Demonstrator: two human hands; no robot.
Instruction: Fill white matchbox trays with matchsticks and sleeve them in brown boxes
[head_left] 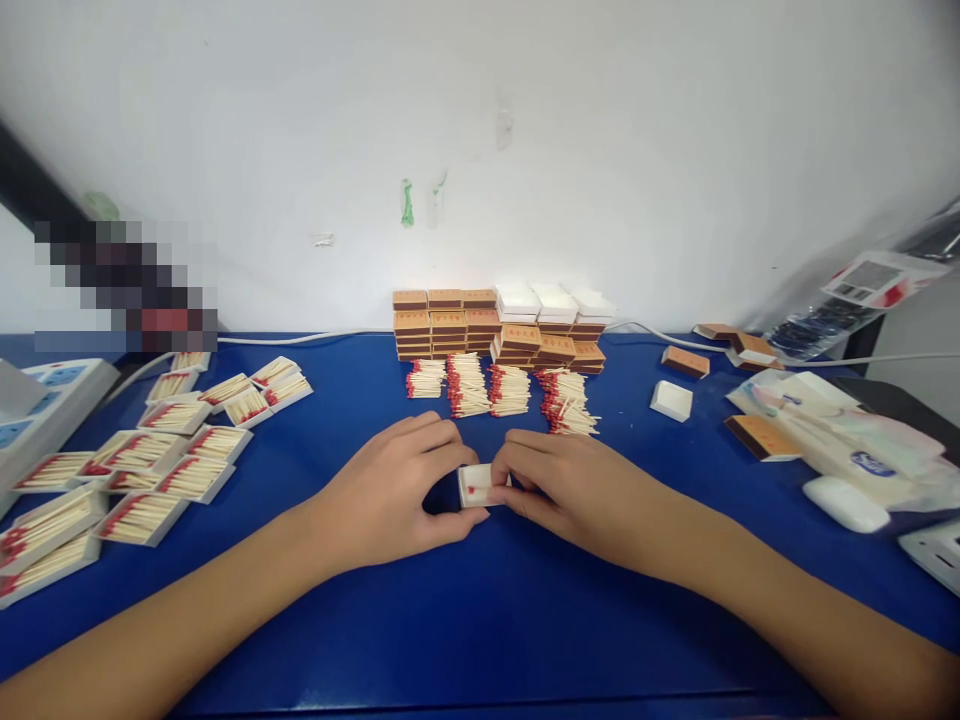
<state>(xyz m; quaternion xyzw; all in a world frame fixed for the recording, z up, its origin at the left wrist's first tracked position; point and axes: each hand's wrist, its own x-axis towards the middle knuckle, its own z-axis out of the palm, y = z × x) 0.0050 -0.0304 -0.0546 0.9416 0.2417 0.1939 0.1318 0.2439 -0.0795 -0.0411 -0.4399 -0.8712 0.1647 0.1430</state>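
A small white matchbox tray [482, 476] lies on the blue table between my hands. My left hand [401, 490] grips its left end, thumb at the near side and fingers at the far side. Inside the tray a red match head [471, 490] shows, its stick running toward my right fingertips. My right hand [574, 485] is closed in a pinch over the tray's right part, apparently on the match; its fingers hide how many sticks are there. Just beyond my hands lie several piles of loose red-tipped matches [468, 386].
Brown matchboxes [448, 325] are stacked against the wall, white trays [555, 300] on top. Filled trays [146, 515] spread at left near a power strip [64, 395]. At right lie one white tray [672, 400], several matchboxes [685, 361] and a tissue pack [847, 445].
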